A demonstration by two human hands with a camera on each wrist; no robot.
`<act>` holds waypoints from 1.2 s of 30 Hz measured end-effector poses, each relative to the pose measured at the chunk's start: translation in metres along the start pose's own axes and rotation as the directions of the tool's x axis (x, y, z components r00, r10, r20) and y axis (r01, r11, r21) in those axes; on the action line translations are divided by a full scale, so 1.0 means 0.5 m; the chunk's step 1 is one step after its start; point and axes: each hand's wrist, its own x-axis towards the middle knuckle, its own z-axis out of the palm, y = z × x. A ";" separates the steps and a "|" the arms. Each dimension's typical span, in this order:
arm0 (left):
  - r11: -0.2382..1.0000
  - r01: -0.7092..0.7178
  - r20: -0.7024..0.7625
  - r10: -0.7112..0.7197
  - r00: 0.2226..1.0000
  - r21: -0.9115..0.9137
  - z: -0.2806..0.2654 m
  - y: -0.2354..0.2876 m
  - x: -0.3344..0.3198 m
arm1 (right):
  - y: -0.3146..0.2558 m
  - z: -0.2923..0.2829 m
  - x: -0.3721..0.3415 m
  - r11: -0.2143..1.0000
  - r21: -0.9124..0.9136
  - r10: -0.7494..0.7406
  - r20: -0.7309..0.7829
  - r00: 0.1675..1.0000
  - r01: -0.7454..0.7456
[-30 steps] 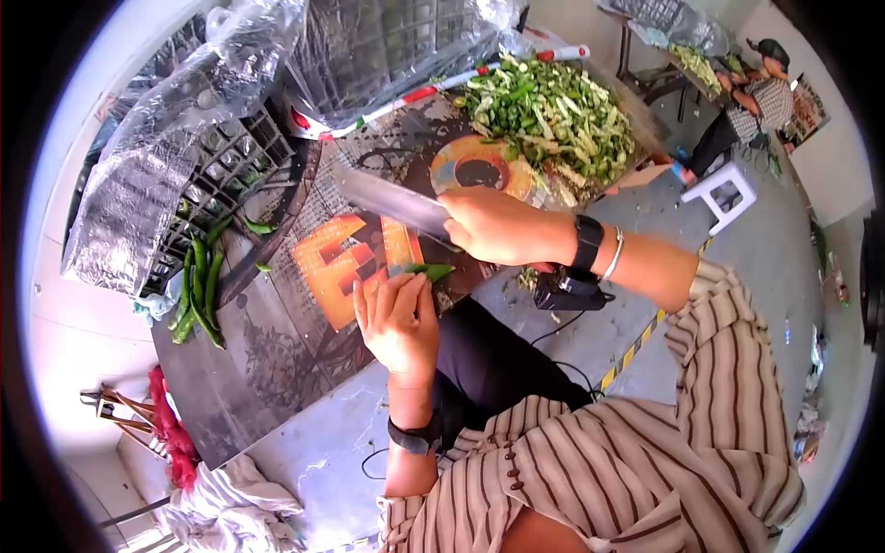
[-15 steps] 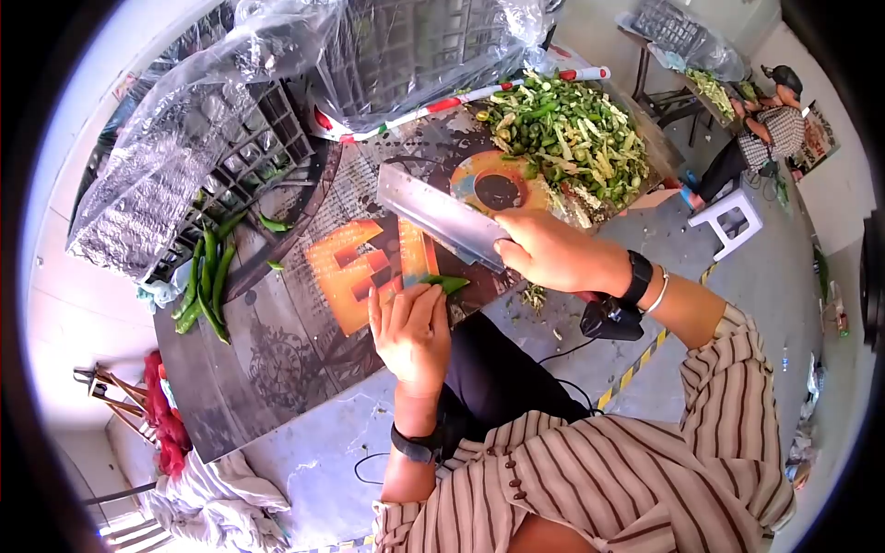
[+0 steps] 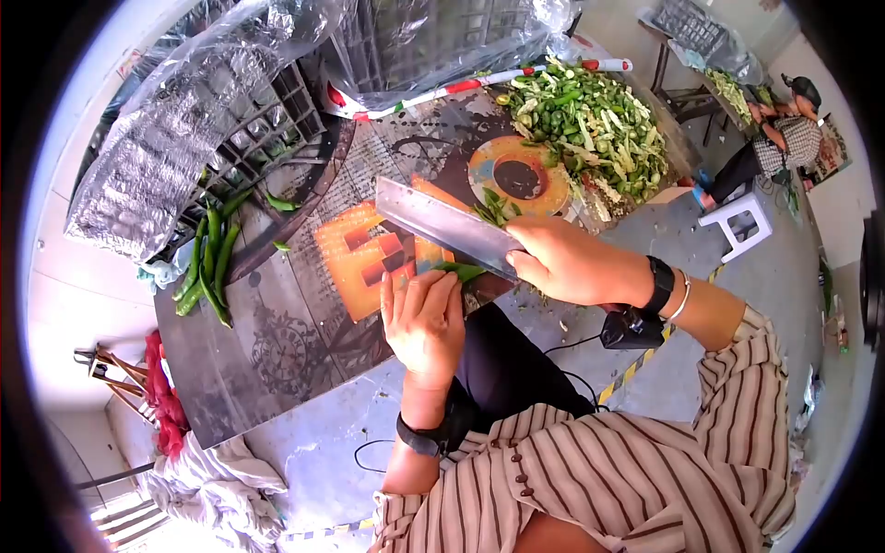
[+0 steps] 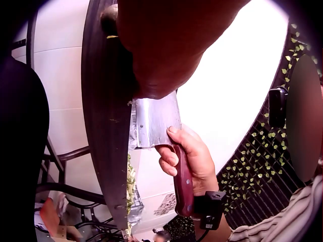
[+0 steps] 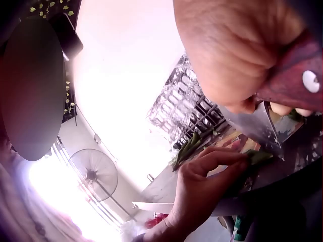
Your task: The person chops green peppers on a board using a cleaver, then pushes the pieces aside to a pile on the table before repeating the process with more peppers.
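My right hand (image 3: 581, 263) grips the dark red wooden handle (image 4: 184, 184) of a cleaver (image 3: 442, 226). Its broad blade slants out to the left over the table's near edge. Below the blade, a green chili pepper (image 3: 466, 271) lies under the fingertips of my left hand (image 3: 424, 323). Thumb and bent fingers pinch it in the right wrist view, where the pepper (image 5: 260, 159) points toward the blade. Just beyond the blade are several cut green pieces (image 3: 498, 207). In the left wrist view, my left hand (image 4: 171, 50) looms dark and hides the pepper.
A large heap of chopped peppers (image 3: 590, 129) covers the table's far right corner. Whole green peppers (image 3: 210, 263) lie at the left beside a plastic-covered crate (image 3: 267, 120). Another wrapped crate (image 3: 442, 46) stands behind. A white stool (image 3: 737, 226) and a seated person (image 3: 784, 138) are farther right.
The head view has shifted, so the table sits farther right in it. Cut green pieces now show beyond the blade. The cleaver stays over the pepper, and the left hand still holds it.
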 end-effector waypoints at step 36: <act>0.983 0.092 0.039 -0.087 0.995 -0.159 -0.031 0.001 0.009 | -0.047 -0.023 0.063 0.988 -0.138 0.100 0.284 0.954 -0.063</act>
